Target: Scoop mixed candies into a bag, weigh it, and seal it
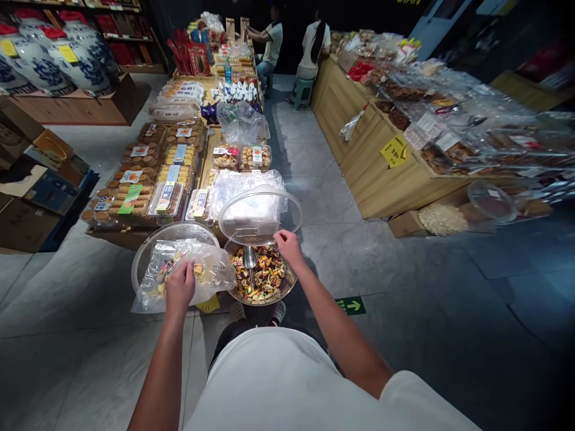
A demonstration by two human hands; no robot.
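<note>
My left hand [180, 286] is closed on a clear plastic bag [214, 278] with some pale and coloured dried pieces inside. The bag hangs over a round clear tub or lid [140, 254], which it partly hides. Between thumb and fingers, my right hand [290, 250] grips the near edge of a clear round lid [263, 209], tilted up behind a wide bowl [291, 286]. Colourful dried fruit or vegetable chips [266, 280] fill that bowl, and a metal scoop [250, 258] lies on them.
Packed cookies and snacks cover the display table [128, 238] ahead. Across the aisle stands a wooden counter [341, 131] of bagged goods. Cardboard boxes [54, 191] and porcelain jars [74, 66] are at left. Two people [314, 45] sit at the back.
</note>
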